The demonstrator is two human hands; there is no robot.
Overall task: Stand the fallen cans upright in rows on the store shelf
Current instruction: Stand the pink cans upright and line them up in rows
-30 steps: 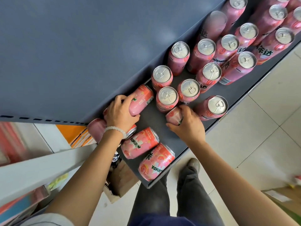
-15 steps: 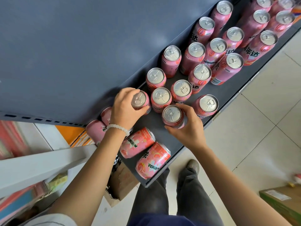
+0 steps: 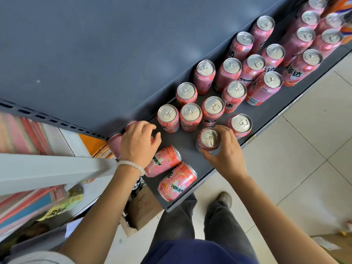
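Several pink Mirinda cans stand upright in rows on the dark grey shelf (image 3: pixel 185 144), the nearest one (image 3: pixel 168 117) just beyond my left hand. My right hand (image 3: pixel 225 155) grips an upright can (image 3: pixel 209 139) near the shelf's front edge, fingers and thumb round its side. My left hand (image 3: pixel 139 143) reaches under the upper shelf board, and its fingers curl over a fallen can (image 3: pixel 131 124); another pink can (image 3: pixel 114 144) lies beside it. Two more fallen cans (image 3: pixel 164 161) (image 3: pixel 178 181) lie on their sides at the shelf's near end, right of my left wrist.
The grey upper shelf board (image 3: pixel 95 44) overhangs the back of the shelf and hides part of the left cans. A torn cardboard box (image 3: pixel 142 208) sits below the shelf end. A white shelf rail (image 3: pixel 47 166) runs at left. Tiled floor (image 3: pixel 304 149) lies to the right.
My left hand let go of the can it stood up beside the rows and moved back left onto the fallen cans. My right hand stays on its upright can.
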